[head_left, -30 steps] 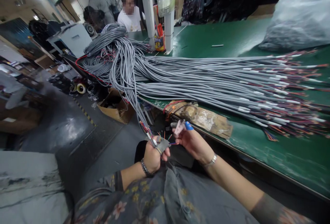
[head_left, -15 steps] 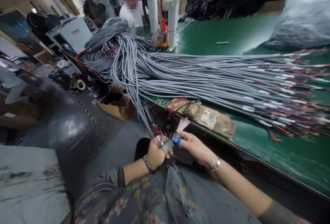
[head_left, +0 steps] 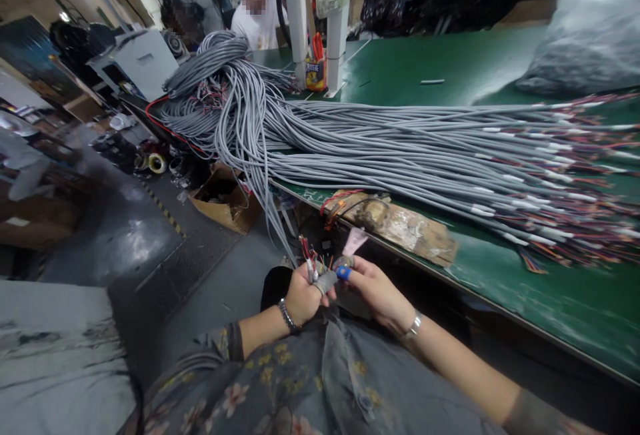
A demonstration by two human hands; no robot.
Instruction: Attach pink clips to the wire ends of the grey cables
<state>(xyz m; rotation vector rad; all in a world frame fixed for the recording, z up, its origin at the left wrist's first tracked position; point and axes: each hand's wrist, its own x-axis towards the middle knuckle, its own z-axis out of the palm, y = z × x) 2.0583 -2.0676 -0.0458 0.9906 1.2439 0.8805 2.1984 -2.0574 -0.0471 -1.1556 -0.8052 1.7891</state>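
Note:
My left hand [head_left: 306,291] is closed around the ends of several grey cables [head_left: 274,211] that hang down from the bench. Coloured wire ends [head_left: 306,249], mostly red, stick up out of that fist. Grey tape wraps the thumb. Close beside it, my right hand [head_left: 367,281] has thumb and finger pinched together at the wires, with blue tape on the thumb. What lies in that pinch is too small to make out. A pale pink strip [head_left: 355,240] shows just beyond the right fingers.
A green bench [head_left: 505,301] carries a large bundle of grey cables [head_left: 380,135] with stripped, coloured ends at the right. A wooden board [head_left: 410,231] lies at its near edge. A cardboard box [head_left: 227,201] stands on the floor. Behind the bench is a person [head_left: 257,18].
Both hands stay almost in place near each other. The red wire ends above my left hand have shifted slightly. A second, blurred-out head appears behind the grey machine at the back left.

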